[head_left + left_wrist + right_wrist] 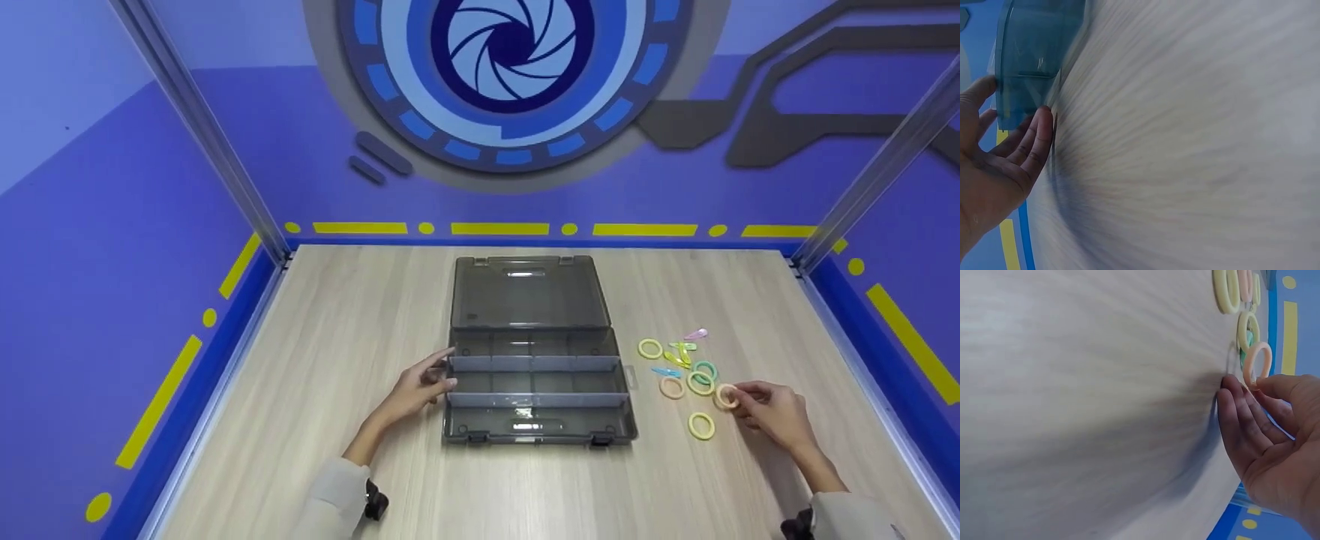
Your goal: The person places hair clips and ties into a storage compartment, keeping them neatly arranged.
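Note:
My right hand (776, 412) pinches a peach hair tie (1248, 364) between thumb and index finger, at the right side of a loose group of hair ties and clips. The other fingers reach down close to the tabletop in the right wrist view. My left hand (409, 390) touches the left wall of a dark see-through organizer box (540, 440), thumb and fingers spread along it. Long dividers split the box into three rows, and no items show inside. Its hinged lid (529, 296) is folded back flat behind it.
Right of the box lie a green hair tie (713, 367), another peach tie (662, 391) and several yellow ties (691, 431). Among them are a pink snap clip (697, 334), a blue clip (666, 372) and yellow clips (677, 361). Blue walls (480, 206) enclose the wooden table (360, 300).

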### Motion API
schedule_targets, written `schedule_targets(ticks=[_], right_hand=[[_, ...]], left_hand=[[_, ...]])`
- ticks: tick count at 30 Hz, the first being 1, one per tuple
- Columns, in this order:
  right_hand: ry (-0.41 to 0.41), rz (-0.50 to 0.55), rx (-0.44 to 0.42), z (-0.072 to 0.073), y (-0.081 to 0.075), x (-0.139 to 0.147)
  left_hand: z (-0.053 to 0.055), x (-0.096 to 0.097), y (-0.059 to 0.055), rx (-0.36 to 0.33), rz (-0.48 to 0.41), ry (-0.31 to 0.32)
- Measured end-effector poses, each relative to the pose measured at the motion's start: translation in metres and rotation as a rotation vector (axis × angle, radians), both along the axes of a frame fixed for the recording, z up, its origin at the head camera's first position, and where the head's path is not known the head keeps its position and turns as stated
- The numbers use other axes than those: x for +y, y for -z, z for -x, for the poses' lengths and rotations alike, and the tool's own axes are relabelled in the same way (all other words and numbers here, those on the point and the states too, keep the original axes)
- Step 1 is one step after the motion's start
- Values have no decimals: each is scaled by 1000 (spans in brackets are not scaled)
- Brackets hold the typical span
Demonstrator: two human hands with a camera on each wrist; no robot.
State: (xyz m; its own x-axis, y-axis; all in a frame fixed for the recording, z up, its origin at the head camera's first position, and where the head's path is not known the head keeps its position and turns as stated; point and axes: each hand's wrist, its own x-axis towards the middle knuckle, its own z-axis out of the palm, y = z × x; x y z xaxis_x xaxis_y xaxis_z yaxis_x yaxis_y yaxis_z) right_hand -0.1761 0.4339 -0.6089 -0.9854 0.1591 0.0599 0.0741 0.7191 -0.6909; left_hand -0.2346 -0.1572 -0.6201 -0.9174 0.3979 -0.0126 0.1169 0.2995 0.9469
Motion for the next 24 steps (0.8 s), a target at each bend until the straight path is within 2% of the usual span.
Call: schedule_targets(ticks=[4,10,17,24], right_hand=[[-6,11,-17,0,-1,0],[-6,18,-27,-2,0,0],[-16,52,-44,-2,-5,-1],[-31,51,-63,1,-11,-5]], left_hand=[[1,-3,1,-8,3,-21],[2,-2,3,6,10,-10],[1,0,0,-33,7,0],[-1,1,3,-34,11,-1]])
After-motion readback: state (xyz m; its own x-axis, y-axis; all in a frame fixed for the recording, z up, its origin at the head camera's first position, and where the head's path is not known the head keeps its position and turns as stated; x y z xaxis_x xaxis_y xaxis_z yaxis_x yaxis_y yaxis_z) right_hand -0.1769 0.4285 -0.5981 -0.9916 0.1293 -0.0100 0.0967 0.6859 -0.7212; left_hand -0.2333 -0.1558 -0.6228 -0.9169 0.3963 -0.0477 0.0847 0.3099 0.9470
